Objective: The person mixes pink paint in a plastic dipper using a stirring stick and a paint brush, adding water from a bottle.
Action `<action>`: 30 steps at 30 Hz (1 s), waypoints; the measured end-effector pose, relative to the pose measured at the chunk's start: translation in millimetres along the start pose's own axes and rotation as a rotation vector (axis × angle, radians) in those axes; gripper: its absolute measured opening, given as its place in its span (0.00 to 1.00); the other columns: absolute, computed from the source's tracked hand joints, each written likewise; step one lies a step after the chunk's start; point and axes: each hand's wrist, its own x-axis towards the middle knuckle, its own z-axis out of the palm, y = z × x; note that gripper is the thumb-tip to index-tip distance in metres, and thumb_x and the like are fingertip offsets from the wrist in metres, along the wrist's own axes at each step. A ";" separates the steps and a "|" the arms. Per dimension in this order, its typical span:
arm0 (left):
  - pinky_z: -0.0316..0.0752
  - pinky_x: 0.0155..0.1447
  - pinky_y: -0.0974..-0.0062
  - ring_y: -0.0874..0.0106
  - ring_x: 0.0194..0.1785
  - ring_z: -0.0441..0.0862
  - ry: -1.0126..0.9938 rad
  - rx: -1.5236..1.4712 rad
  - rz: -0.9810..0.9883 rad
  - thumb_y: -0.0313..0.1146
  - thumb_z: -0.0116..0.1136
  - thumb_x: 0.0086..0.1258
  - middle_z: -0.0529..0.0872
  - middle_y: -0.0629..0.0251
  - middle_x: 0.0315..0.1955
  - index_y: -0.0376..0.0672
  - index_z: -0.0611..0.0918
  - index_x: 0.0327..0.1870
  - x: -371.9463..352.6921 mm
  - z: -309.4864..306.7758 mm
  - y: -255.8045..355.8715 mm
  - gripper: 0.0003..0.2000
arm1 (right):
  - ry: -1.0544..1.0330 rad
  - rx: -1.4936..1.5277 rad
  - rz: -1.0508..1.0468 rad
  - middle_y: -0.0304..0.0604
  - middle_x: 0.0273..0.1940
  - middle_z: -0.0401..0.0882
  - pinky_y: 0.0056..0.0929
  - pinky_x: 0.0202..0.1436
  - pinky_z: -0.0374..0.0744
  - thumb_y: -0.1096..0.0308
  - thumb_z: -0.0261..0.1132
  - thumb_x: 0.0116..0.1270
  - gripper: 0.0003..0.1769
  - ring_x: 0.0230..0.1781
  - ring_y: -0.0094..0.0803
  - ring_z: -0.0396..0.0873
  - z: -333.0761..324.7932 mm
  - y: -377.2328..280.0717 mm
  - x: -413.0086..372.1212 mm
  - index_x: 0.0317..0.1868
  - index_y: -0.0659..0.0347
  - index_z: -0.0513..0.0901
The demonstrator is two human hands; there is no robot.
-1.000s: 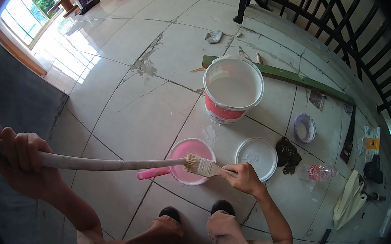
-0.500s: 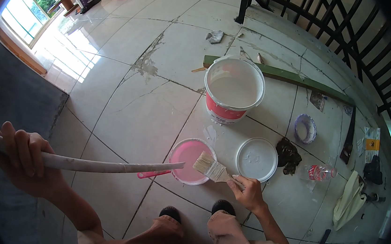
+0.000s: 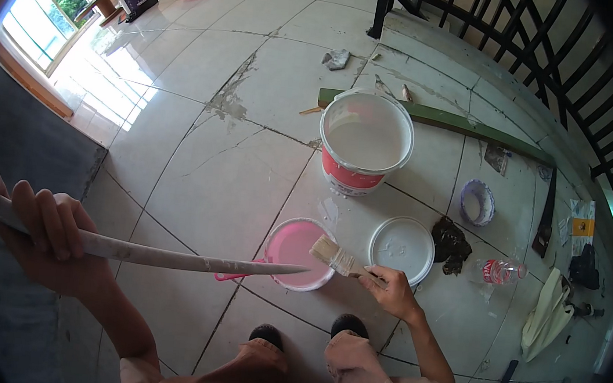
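Observation:
My left hand [image 3: 51, 233] is wrapped round a long, pale, slightly curved strip [image 3: 160, 256], whose tapered end reaches over a pink basin [image 3: 294, 243]. In my right hand [image 3: 388, 288] is the handle of a flat paintbrush [image 3: 337, 257]. Its pale bristles point up and left, over the right edge of the basin and close to the strip's tip, with a small gap between them. The basin has a pink handle on its left side, partly behind the strip. Just right of the brush lies a round white lid [image 3: 402, 249].
A large white and red bucket [image 3: 366, 142] stands beyond the basin, before a green beam [image 3: 468, 126]. To the right are a purple-rimmed bowl [image 3: 477, 203], dark plastic [image 3: 451, 244], a plastic bottle [image 3: 499, 271], a saw [image 3: 545, 222] and black railings [image 3: 548, 52].
The strip has shifted right, its tip now further over the basin. My right hand has turned the brush slightly and moved it a little right. My left hand has shifted slightly right.

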 end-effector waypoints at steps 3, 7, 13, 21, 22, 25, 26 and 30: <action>0.61 0.11 0.87 0.81 0.10 0.60 -0.009 0.029 0.010 0.45 0.30 0.80 0.63 0.69 0.17 0.39 0.66 0.50 1.1 -2.0 -0.9 0.17 | 0.018 0.040 -0.094 0.52 0.32 0.82 0.33 0.35 0.76 0.61 0.69 0.61 0.17 0.29 0.43 0.80 -12.0 -5.2 15.1 0.41 0.68 0.84; 0.62 0.11 0.86 0.79 0.09 0.62 -0.154 -0.022 0.011 0.43 0.31 0.80 0.63 0.68 0.15 0.40 0.67 0.45 7.5 -4.0 -5.4 0.16 | -0.116 0.096 -0.244 0.48 0.30 0.81 0.28 0.33 0.74 0.63 0.71 0.60 0.17 0.28 0.28 0.77 -14.3 -19.0 33.0 0.43 0.69 0.84; 0.64 0.11 0.86 0.78 0.09 0.62 -0.203 -0.148 -0.007 0.43 0.33 0.79 0.64 0.68 0.13 0.42 0.68 0.40 15.5 -1.9 -3.8 0.15 | -0.344 0.385 -0.225 0.44 0.35 0.84 0.27 0.37 0.76 0.62 0.71 0.60 0.18 0.32 0.25 0.79 8.4 -15.3 55.6 0.47 0.64 0.84; 0.64 0.14 0.88 0.81 0.08 0.64 -0.183 -0.117 0.027 0.41 0.41 0.78 0.66 0.70 0.11 0.42 0.70 0.39 20.3 -9.0 9.4 0.12 | -0.399 0.208 -0.159 0.43 0.34 0.85 0.25 0.40 0.76 0.64 0.72 0.58 0.17 0.33 0.25 0.79 9.0 5.6 56.8 0.46 0.61 0.85; 0.64 0.14 0.88 0.81 0.08 0.64 -0.185 -0.101 0.044 0.40 0.41 0.78 0.66 0.70 0.11 0.41 0.70 0.39 21.3 -9.8 11.3 0.12 | -0.388 0.193 -0.172 0.43 0.34 0.85 0.26 0.40 0.76 0.63 0.72 0.58 0.17 0.33 0.26 0.79 7.8 7.8 55.2 0.46 0.61 0.85; 0.65 0.17 0.89 0.82 0.09 0.64 -0.171 -0.065 0.049 0.38 0.42 0.78 0.66 0.70 0.11 0.40 0.70 0.39 22.3 -17.0 18.3 0.11 | -0.344 0.120 -0.215 0.44 0.33 0.84 0.28 0.39 0.77 0.62 0.72 0.57 0.17 0.32 0.30 0.80 4.8 8.0 51.7 0.45 0.61 0.86; 0.66 0.19 0.89 0.82 0.09 0.64 -0.157 -0.027 0.059 0.38 0.41 0.78 0.66 0.71 0.11 0.40 0.71 0.40 22.4 -23.2 22.8 0.11 | -0.323 0.079 -0.231 0.44 0.33 0.84 0.29 0.38 0.77 0.61 0.72 0.57 0.17 0.32 0.32 0.81 3.1 6.3 50.2 0.45 0.61 0.86; 0.72 0.29 0.89 0.83 0.10 0.66 -0.084 0.148 0.116 0.37 0.41 0.78 0.67 0.72 0.12 0.36 0.73 0.39 26.0 -40.2 39.4 0.13 | -0.137 -0.355 -0.352 0.43 0.31 0.82 0.33 0.34 0.78 0.60 0.71 0.57 0.16 0.29 0.39 0.81 -8.6 -17.0 35.8 0.43 0.59 0.86</action>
